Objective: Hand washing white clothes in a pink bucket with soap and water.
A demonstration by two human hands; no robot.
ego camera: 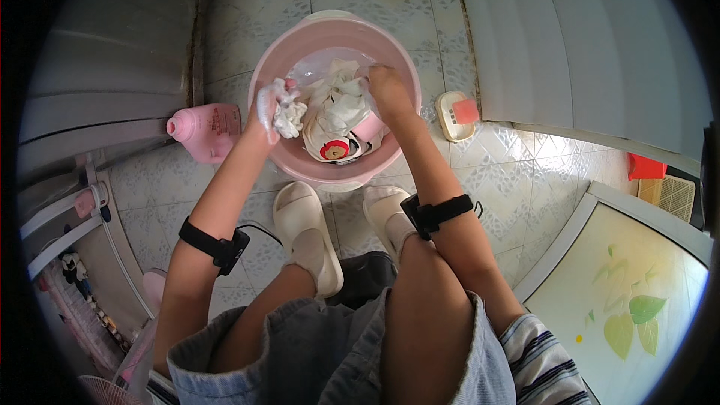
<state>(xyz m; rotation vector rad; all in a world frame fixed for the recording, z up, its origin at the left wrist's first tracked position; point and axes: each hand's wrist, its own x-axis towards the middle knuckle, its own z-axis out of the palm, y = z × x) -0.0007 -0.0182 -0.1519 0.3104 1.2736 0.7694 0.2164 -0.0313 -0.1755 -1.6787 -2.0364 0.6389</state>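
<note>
A pink plastic basin (332,175) stands on the floor before me, with soapy water and a heap of wet white cloth (340,104) in it; part of the cloth bears a red and tan print. My left hand (269,109), covered in suds, is at the basin's left side with a small bunched white cloth (289,118) in its grip. On the right, my right hand (384,83) is bent inward over the basin beside the heap. Its fingers are mostly hidden, and whether they grip the cloth cannot be told.
A pink plastic bottle (208,129) lies left of the basin. To the right, a soap dish (450,124) holds a pink bar of soap (465,112). My slippered feet are just below the basin. A leaf-patterned panel (613,275) is at lower right, and a red container (646,167) farther off.
</note>
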